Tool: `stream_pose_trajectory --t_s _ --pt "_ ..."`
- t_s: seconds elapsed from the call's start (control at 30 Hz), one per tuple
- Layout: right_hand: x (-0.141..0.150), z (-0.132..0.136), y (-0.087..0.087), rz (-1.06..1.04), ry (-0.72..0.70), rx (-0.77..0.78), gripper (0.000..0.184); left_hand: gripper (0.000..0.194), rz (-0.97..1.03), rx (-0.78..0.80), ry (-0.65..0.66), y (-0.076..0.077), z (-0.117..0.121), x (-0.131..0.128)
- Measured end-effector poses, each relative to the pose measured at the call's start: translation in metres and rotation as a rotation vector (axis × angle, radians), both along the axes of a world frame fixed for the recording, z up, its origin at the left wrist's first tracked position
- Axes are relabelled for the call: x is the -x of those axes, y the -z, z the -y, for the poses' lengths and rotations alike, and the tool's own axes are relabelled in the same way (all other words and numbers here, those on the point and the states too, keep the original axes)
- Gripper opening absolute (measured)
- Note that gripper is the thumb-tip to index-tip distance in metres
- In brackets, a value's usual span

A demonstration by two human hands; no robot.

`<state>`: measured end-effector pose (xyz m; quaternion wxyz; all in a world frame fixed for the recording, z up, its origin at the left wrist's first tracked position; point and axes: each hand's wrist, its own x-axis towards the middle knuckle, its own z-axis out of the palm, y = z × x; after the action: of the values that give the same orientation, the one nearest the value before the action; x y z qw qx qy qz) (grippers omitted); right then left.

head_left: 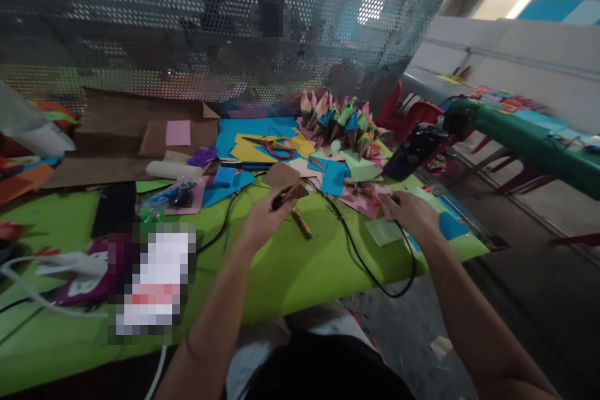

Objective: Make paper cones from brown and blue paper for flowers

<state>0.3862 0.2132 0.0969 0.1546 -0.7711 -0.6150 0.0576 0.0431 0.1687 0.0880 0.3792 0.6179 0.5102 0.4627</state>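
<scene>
Brown piece (300,192) in the left hand (268,217), pink scrap (385,205) away at the right hand (417,215)

From where I stand, the brown piece is above the middle of the green desk (276,275), and the left hand is closed around it in a grasp. Its long axis, as far as the blur permits to judge, goes sideways, with the free end pointing to the right. So this end is turned toward the right hand, but a wide gap is between them, and the black cable (347,239) crosses this gap.

The right hand appears to pinch the pink scrap, just above a pale green paper (384,232). The pink scrap is therefore to the right of the brown piece and well apart from it. The left hand is nearer to the one, the right hand to the other.

A slim golden stick (302,224) lies just below the left hand, slanting toward the near edge of the desk and to the right. A rounded brown sheet (281,174) is just beyond this same hand.
</scene>
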Motion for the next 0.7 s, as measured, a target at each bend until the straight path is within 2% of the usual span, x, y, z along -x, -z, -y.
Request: stream_pose_trajectory --t_s 0.03,0.1,0.13,0.2,0.3,0.37,0.47,0.53,0.7 --pt "0.000 0.004 -0.004 0.060 0.001 -0.046 0.041 0.043 -0.019 -0.023 -0.012 0.000 0.001 -0.001" --pt "0.004 0.011 -0.013 0.050 -0.045 -0.204 0.040 0.043 -0.073 -0.069 -0.027 0.001 0.002 -0.002" --pt "0.009 0.015 -0.019 -0.007 -0.107 -0.290 0.039 0.043 -0.108 -0.092 -0.030 0.000 0.003 -0.003" --pt "0.025 0.020 -0.032 -0.210 -0.326 -0.397 0.038 0.044 -0.200 -0.138 -0.039 -0.001 0.006 -0.004" --pt "0.065 0.024 -0.049 -0.532 -0.636 -0.335 0.036 0.046 -0.339 -0.201 -0.073 -0.003 0.009 -0.005" --pt "0.096 0.024 -0.054 -0.646 -0.742 -0.281 0.033 0.046 -0.407 -0.228 -0.094 -0.004 0.010 -0.004" --pt "0.132 0.019 -0.052 -0.717 -0.814 -0.273 0.032 0.046 -0.456 -0.264 -0.108 -0.004 0.011 -0.004" --pt "0.147 0.014 -0.047 -0.749 -0.819 -0.257 0.035 0.047 -0.465 -0.283 -0.119 -0.005 0.011 -0.003" --pt "0.157 0.004 -0.033 -0.836 -0.778 -0.217 0.036 0.048 -0.516 -0.294 -0.152 -0.005 0.013 -0.003"
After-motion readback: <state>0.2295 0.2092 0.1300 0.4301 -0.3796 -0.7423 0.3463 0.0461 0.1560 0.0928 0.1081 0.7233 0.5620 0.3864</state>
